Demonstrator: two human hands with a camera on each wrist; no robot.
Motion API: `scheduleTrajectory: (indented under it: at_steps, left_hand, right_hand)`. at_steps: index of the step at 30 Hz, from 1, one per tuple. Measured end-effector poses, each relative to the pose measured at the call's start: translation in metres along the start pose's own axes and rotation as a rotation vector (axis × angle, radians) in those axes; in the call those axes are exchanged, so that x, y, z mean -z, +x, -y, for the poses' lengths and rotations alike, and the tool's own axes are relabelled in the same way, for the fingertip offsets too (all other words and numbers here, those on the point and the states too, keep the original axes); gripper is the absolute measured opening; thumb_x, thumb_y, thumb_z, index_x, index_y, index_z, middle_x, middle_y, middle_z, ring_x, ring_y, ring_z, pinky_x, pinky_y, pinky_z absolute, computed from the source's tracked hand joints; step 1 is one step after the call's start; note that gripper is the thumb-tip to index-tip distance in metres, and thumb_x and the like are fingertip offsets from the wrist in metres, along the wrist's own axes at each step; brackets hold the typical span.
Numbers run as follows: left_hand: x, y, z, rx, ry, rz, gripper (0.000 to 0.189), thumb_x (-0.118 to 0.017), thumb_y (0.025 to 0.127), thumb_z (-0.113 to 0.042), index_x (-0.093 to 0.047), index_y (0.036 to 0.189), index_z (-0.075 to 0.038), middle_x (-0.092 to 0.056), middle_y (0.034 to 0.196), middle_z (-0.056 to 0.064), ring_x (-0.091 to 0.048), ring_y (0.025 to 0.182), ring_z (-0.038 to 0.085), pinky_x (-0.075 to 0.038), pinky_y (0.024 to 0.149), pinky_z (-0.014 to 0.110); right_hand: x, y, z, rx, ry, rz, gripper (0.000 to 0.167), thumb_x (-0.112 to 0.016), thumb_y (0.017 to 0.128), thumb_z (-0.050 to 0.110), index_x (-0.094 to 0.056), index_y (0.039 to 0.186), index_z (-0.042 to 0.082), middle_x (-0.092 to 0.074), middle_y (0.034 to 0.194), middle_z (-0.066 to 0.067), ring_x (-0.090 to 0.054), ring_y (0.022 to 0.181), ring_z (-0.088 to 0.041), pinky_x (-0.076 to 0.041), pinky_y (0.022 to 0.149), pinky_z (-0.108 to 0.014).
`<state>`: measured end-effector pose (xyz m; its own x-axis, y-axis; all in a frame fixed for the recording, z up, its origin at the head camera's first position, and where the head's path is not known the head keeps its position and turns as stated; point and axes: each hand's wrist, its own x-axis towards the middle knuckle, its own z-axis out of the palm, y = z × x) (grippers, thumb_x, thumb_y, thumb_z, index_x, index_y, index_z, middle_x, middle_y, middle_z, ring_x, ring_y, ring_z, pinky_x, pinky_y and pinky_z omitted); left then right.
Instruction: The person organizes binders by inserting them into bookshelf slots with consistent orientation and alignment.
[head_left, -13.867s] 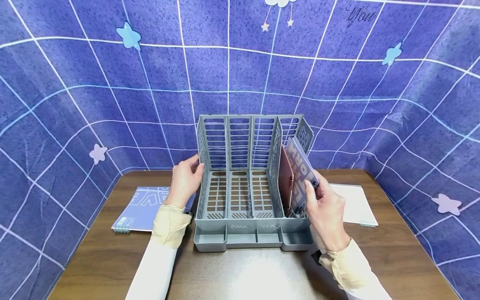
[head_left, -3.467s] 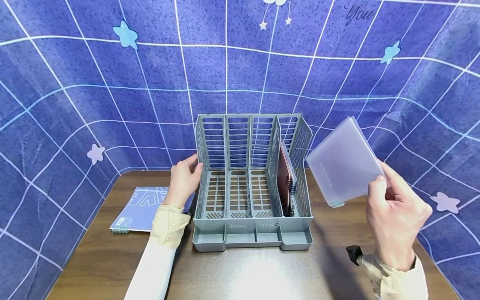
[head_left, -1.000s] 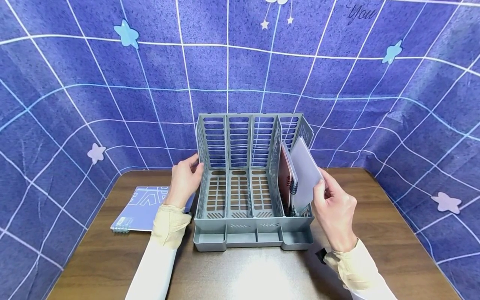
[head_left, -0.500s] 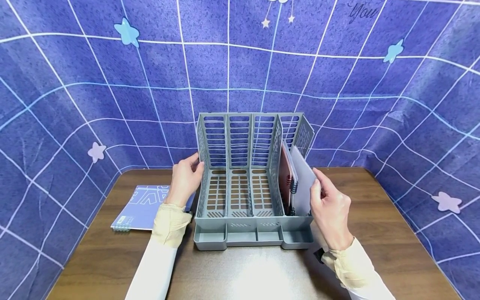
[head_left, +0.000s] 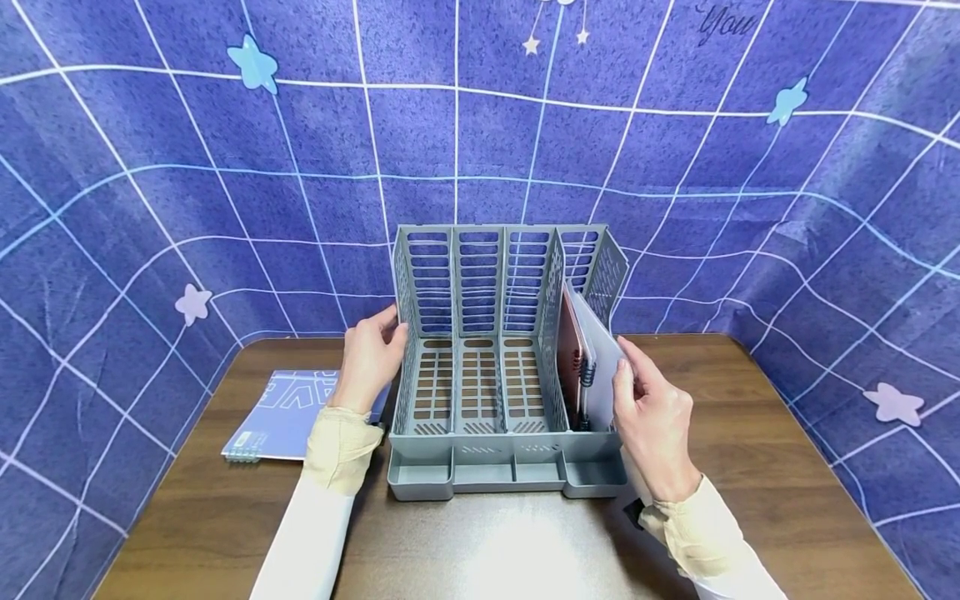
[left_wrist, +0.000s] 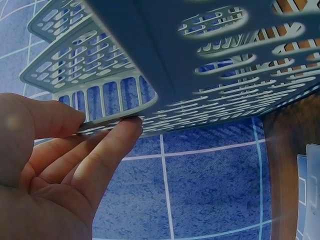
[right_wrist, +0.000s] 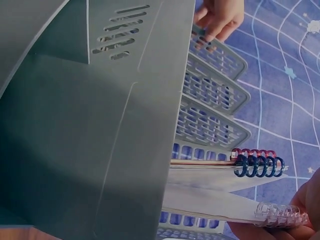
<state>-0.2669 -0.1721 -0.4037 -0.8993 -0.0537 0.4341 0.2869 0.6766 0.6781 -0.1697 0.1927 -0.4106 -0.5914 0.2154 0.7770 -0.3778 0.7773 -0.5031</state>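
A grey desk file organizer (head_left: 480,454) stands on the table with several upright compartments. My left hand (head_left: 367,358) pinches the edge of its left side wall between thumb and fingers, close up in the left wrist view. With my right hand (head_left: 656,421) I hold a pale translucent-covered spiral notebook (head_left: 606,379) by its ringed edge, standing in the rightmost compartment. Its clear coil (right_wrist: 280,215) shows in the right wrist view. To its left in that compartment stand a red-brown notebook (head_left: 567,358) and a notebook with a dark blue coil (right_wrist: 260,166).
A blue spiral notebook (head_left: 281,421) with white lettering lies flat on the wooden table (head_left: 750,483), left of the organizer and partly behind the left arm. A blue gridded cloth (head_left: 480,133) with stars hangs behind and at the sides.
The right hand placed the lettered notebook in the rightmost compartment, took the pale one from the table's right side, and lowered it in, now leaning it leftward. The left hand stayed put.
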Motion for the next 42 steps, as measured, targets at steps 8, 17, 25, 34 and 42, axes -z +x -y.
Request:
scheduleTrajectory:
  at_steps: [8,17,25,34,42]
  left_hand:
    - [-0.0015,0.0005,0.0022,-0.008,0.008,0.001,0.035,-0.063,0.100,-0.015,-0.070,0.134,-0.009,-0.078,0.105,0.015,-0.077,0.095,0.031,-0.059,0.085,0.050]
    - [-0.0014,0.0003,0.0021,-0.003,0.013,-0.001,0.032,-0.063,0.101,-0.015,-0.072,0.131,-0.011,-0.079,0.104,0.014,-0.077,0.094,0.029,-0.059,0.084,0.050]
    - [-0.0029,0.0010,0.0031,0.003,0.002,0.000,0.035,-0.064,0.101,-0.016,-0.070,0.134,-0.011,-0.078,0.109,0.014,-0.076,0.097,0.029,-0.059,0.087,0.049]
    - [-0.0026,0.0012,0.0032,0.002,-0.006,-0.003,0.037,-0.065,0.100,-0.016,-0.068,0.137,-0.011,-0.078,0.108,0.014,-0.076,0.097,0.029,-0.059,0.088,0.049]
    - [-0.0017,0.0013,0.0037,-0.015,-0.004,-0.018,0.035,-0.065,0.099,-0.015,-0.071,0.133,-0.012,-0.079,0.100,0.012,-0.077,0.091,0.028,-0.059,0.084,0.050]
  right_hand:
    - [0.0001,-0.0021,0.0009,0.026,0.019,0.043,0.037,-0.068,0.097,0.009,-0.072,0.133,0.016,-0.057,0.059,0.001,-0.044,0.052,-0.012,-0.037,0.052,-0.030]
    - [-0.0029,-0.0011,0.0006,0.076,0.050,0.087,0.042,-0.072,0.096,0.009,-0.068,0.137,0.017,-0.051,0.060,0.005,-0.044,0.053,-0.010,-0.039,0.053,-0.031]
    - [-0.0046,-0.0036,-0.0007,0.096,0.058,0.201,0.055,-0.072,0.096,0.011,-0.058,0.148,0.019,-0.064,0.066,-0.003,-0.054,0.056,-0.016,-0.049,0.056,-0.042]
    - [-0.0006,-0.0030,0.0036,0.113,0.081,0.347,0.060,-0.070,0.099,0.014,-0.048,0.155,0.014,-0.078,0.100,-0.013,-0.071,0.079,-0.022,-0.057,0.069,-0.048]
    - [0.0023,-0.0032,0.0047,0.135,0.116,0.403,0.059,-0.071,0.098,0.017,-0.051,0.154,0.015,-0.075,0.120,-0.012,-0.074,0.100,-0.020,-0.059,0.083,-0.046]
